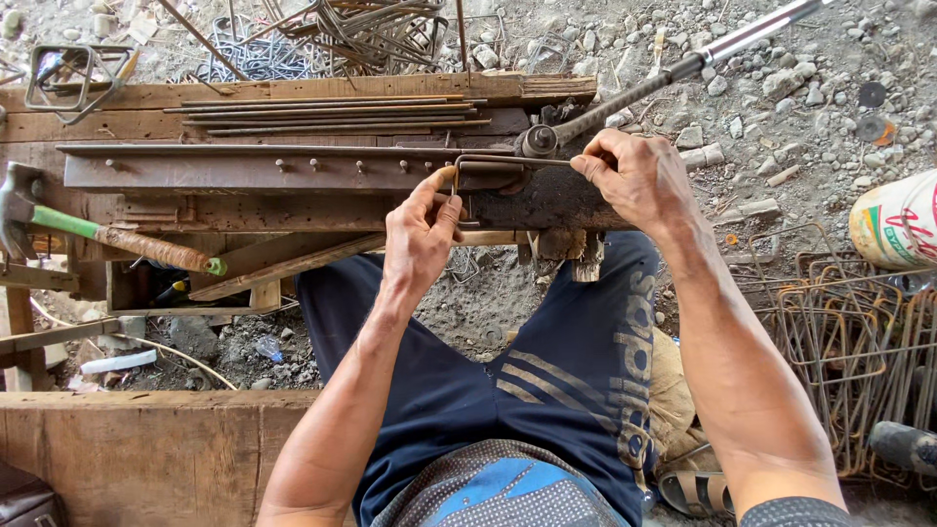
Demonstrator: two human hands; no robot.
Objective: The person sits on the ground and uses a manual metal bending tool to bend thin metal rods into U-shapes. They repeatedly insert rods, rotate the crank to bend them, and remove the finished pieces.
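Observation:
A thin rusty steel rod (508, 159), partly bent into a rectangular loop, lies on the wooden bending bench (293, 210). My left hand (422, 234) pinches the loop's left corner between thumb and forefinger. My right hand (634, 176) grips the rod's right end beside the bending head. A long bending lever (673, 70) with a metal pipe handle runs from that head up to the upper right. A steel angle bar with pegs (273, 164) runs along the bench to the left of the loop.
Several straight rods (332, 112) lie along the bench's far side. A hammer with a green handle (98, 234) rests at the left. Finished wire stirrups (849, 342) are stacked at the right, more (371, 34) at the top. A white sack (898, 220) sits right; gravel lies around.

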